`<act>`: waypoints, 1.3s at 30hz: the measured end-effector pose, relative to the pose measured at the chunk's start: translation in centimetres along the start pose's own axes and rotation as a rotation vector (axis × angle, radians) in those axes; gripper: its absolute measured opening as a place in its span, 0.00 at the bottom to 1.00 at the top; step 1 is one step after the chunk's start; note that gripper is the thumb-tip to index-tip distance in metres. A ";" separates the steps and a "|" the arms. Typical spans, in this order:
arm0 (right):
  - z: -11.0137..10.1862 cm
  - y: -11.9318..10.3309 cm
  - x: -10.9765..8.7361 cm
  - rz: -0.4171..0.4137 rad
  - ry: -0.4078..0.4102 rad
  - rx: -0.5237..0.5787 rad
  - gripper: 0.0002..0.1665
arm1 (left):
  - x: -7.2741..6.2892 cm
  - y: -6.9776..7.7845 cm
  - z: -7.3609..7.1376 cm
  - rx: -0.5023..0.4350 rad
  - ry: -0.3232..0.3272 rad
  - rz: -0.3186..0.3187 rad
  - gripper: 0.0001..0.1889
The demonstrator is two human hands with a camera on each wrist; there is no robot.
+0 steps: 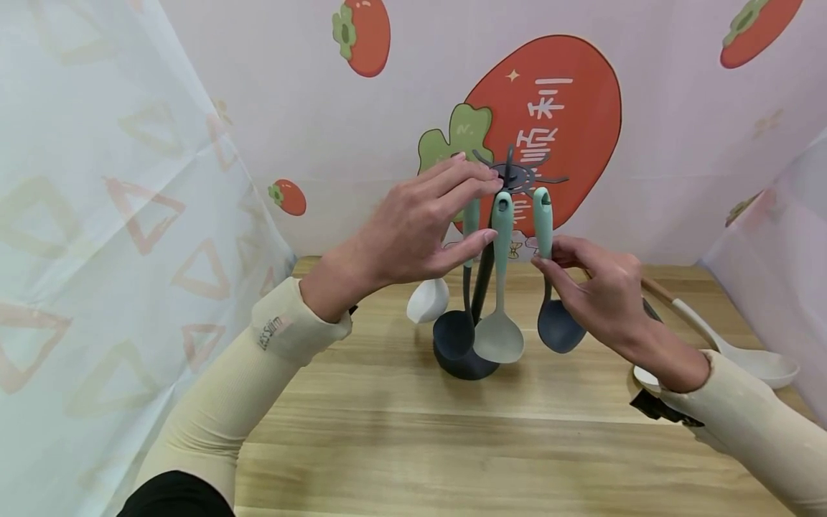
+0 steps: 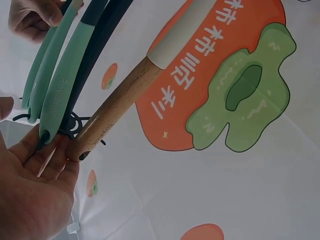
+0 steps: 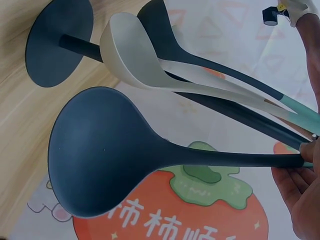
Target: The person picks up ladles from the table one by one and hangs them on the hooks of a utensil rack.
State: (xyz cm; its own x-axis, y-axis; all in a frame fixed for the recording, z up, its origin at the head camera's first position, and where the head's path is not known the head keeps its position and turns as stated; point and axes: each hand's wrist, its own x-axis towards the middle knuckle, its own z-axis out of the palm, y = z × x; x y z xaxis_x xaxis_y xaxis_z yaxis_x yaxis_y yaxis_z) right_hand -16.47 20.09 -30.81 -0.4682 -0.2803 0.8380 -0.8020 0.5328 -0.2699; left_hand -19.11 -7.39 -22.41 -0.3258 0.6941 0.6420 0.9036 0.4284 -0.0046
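My right hand pinches the mint-green handle of a dark blue ladle just above where it meets the dark shaft. The handle's top is beside a hook of the dark utensil stand; whether it hangs there I cannot tell. On the stand hang a cream ladle in front and another dark, green-handled utensil to its left. My left hand is raised at the stand's top, fingers extended near the hooks and handle ends. A white utensil with a wooden handle hangs behind.
On the table at right lies a white utensil with a wooden handle, partly behind my right forearm. Another pale utensil's edge shows beside that wrist. Printed cloth walls stand behind and at both sides.
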 end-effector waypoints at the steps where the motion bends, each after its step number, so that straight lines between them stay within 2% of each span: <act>1: 0.0 0.1 0.0 0.002 -0.002 0.005 0.36 | 0.0 0.0 0.0 0.000 0.000 0.002 0.25; 10: 0.4 0.9 0.0 -0.006 -0.068 0.013 0.37 | 0.1 0.2 0.3 -0.011 0.027 0.017 0.25; 14: 0.6 1.1 0.0 -0.004 -0.079 0.009 0.36 | 0.1 0.2 0.2 -0.010 0.015 0.011 0.25; 18: 0.8 1.1 0.0 0.002 -0.074 0.017 0.20 | 0.2 0.2 0.1 -0.001 -0.005 -0.002 0.25; 20: 1.0 1.1 0.0 0.005 -0.068 0.020 0.17 | 0.2 0.2 0.0 0.002 -0.005 -0.003 0.25; 24: 1.6 1.0 0.2 0.006 -0.040 0.030 0.22 | 0.2 0.0 0.2 0.000 0.016 0.010 0.25; 39: 2.6 1.7 0.4 0.000 -0.010 0.056 0.27 | 0.6 -0.1 0.6 -0.039 0.058 0.042 0.23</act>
State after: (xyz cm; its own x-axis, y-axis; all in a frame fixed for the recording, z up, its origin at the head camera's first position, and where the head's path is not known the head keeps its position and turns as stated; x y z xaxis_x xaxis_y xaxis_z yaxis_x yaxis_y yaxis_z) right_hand -18.95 18.83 -32.17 -0.4719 -0.2887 0.8331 -0.8212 0.4877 -0.2962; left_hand -19.53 -6.65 -22.51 -0.2717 0.6755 0.6855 0.9266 0.3760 -0.0033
